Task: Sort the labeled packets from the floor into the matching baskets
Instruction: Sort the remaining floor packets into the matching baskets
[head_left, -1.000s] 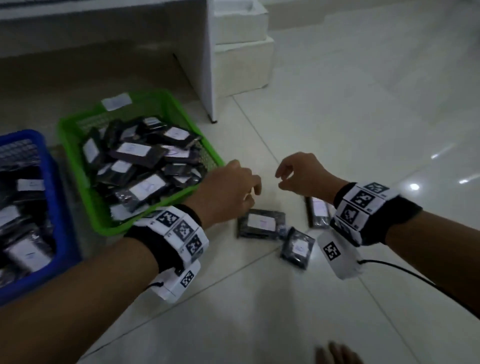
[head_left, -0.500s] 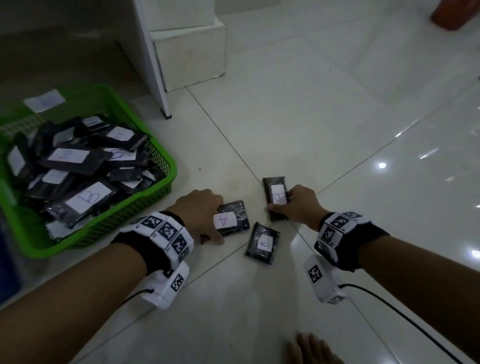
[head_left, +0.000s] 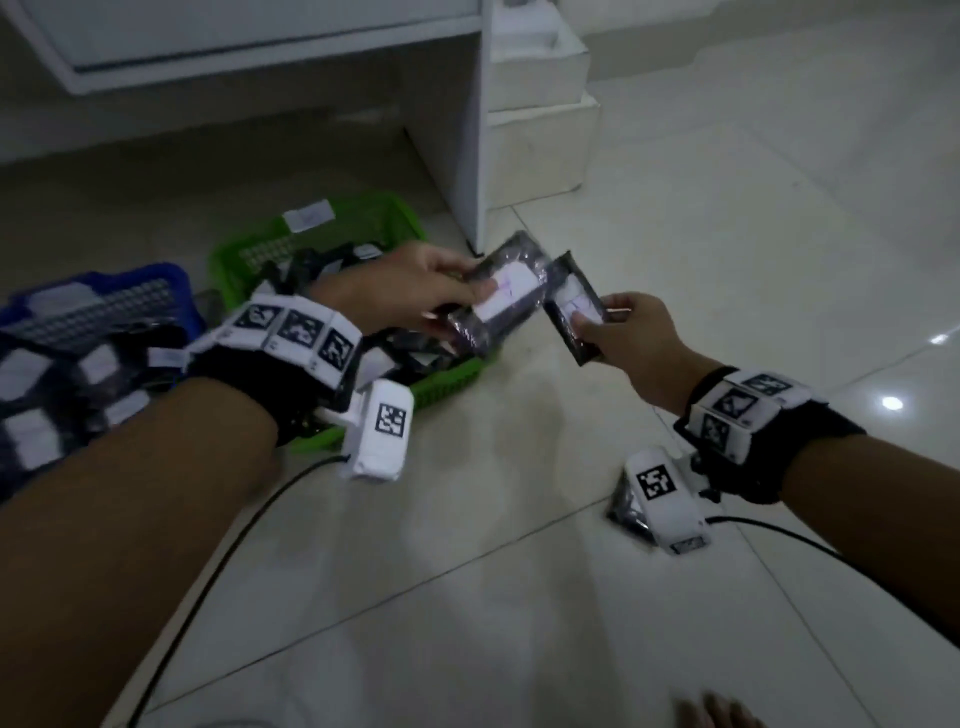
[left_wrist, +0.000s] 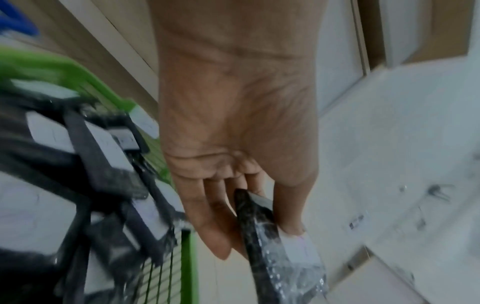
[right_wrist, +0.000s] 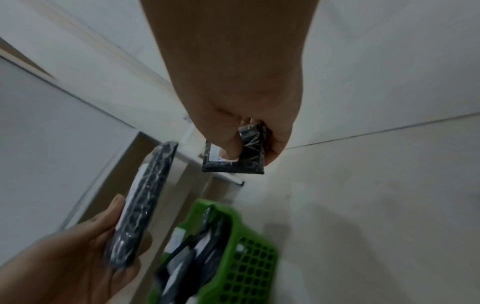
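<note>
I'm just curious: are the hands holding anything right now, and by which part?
Yes. The left hand grips one dark packet by its near end; the right hand pinches another packet by its lower end, thumb on the label.

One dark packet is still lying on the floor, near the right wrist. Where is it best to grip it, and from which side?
Probably from above, pinching its two long edges. The packet on the floor lies flat on the tiles, mostly hidden behind the right wrist camera, so only its thin edges give the fingers any hold. Both hands already hold packets, so one must be emptied first.
</note>
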